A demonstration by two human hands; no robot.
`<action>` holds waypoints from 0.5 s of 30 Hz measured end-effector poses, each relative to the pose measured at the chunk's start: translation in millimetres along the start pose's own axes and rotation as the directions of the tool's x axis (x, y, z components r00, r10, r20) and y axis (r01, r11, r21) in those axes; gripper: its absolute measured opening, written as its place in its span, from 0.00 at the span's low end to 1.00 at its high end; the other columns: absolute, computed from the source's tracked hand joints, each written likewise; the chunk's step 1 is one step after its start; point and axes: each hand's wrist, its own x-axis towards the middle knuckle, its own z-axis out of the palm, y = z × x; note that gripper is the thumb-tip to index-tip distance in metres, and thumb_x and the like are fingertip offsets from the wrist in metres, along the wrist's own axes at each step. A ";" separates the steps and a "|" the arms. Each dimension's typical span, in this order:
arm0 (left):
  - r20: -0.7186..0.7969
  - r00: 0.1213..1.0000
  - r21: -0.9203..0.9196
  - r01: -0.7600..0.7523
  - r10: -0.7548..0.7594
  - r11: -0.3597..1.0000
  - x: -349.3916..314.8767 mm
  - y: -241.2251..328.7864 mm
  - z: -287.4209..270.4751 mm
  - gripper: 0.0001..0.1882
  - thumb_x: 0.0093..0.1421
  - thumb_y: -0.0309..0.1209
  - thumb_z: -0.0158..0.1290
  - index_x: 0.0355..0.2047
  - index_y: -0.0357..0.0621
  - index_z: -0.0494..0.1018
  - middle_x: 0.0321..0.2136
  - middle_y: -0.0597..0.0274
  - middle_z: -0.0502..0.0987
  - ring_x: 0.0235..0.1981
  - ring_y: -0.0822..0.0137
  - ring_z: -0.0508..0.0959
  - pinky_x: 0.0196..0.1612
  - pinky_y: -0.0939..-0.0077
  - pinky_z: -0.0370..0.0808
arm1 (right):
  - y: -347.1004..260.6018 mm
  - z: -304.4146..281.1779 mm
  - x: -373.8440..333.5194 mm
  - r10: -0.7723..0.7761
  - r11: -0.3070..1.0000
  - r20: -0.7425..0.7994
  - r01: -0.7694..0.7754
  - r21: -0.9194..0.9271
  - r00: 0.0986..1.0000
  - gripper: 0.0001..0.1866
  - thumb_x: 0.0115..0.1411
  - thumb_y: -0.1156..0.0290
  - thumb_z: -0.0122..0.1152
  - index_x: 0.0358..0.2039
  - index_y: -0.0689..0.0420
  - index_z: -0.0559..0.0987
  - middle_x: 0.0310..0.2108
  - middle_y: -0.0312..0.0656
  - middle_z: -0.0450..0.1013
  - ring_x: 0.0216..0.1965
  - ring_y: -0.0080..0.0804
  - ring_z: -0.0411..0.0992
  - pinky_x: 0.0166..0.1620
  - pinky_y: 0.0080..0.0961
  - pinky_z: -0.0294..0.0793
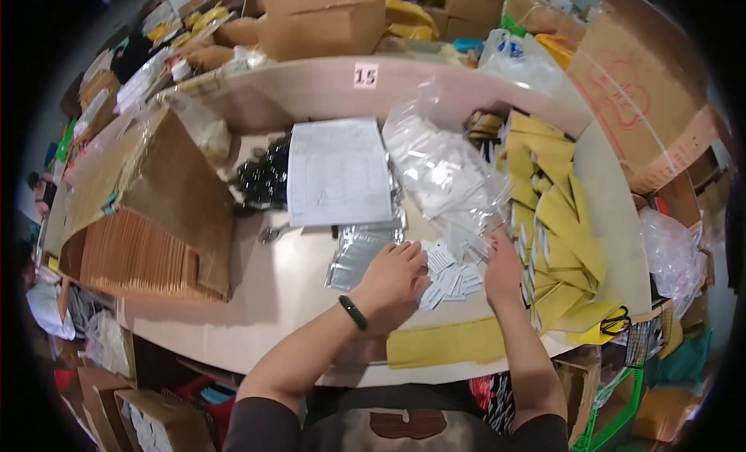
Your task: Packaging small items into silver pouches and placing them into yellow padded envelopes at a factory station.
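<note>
Bent over the table, my left hand [395, 275] rests with its fingers slightly apart, between silver foil pouches [356, 254] and a loose pile of small white printed cards [451, 282]. Nothing shows in its grip. My right hand [502, 270] is on the other side of the cards, its thumb and fingertips closed at the edge of a heap of clear plastic bags [451, 168] holding white contents. Just below the cards lies a flat yellow envelope [444, 344]. Overlapping yellow envelopes [561, 219] are heaped to the right of my right hand.
A cardboard box [175, 184] packed with brown envelopes stands on the left. Behind the foil pouches, a printed sheet [339, 172] partly covers black shiny packets [264, 174]. A metal spoon-like piece [270, 234] lies nearby. A raised wall [311, 83] borders the table's far side.
</note>
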 end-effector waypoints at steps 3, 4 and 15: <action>-0.225 0.973 -0.205 0.010 -0.057 0.979 -46.9 -3.9 -22.4 0.20 0.61 0.37 0.56 0.50 0.40 0.73 0.51 0.45 0.74 0.57 0.44 0.71 0.61 0.53 0.66 | -19.3 -25.5 -30.6 0.083 0.995 0.047 -0.085 0.057 0.995 0.11 0.64 0.77 0.49 0.46 0.61 0.75 0.41 0.50 0.72 0.43 0.51 0.72 0.48 0.40 0.71; -0.344 0.932 -0.181 0.051 -0.112 0.982 -60.3 -22.4 -27.1 0.17 0.60 0.35 0.57 0.47 0.40 0.75 0.48 0.45 0.77 0.54 0.44 0.73 0.58 0.53 0.68 | -20.6 -31.3 -36.8 0.005 1.000 -0.010 -0.005 0.008 1.000 0.11 0.65 0.76 0.49 0.45 0.60 0.76 0.42 0.49 0.72 0.43 0.50 0.72 0.48 0.39 0.72; -0.424 0.736 0.022 0.591 -0.528 0.806 -132.8 -148.2 -62.6 0.11 0.56 0.25 0.53 0.41 0.46 0.76 0.40 0.51 0.77 0.40 0.45 0.78 0.41 0.57 0.75 | -116.0 38.5 -66.0 -0.401 0.853 0.285 0.468 -0.230 0.871 0.10 0.53 0.71 0.65 0.33 0.62 0.78 0.47 0.51 0.73 0.51 0.49 0.71 0.54 0.44 0.71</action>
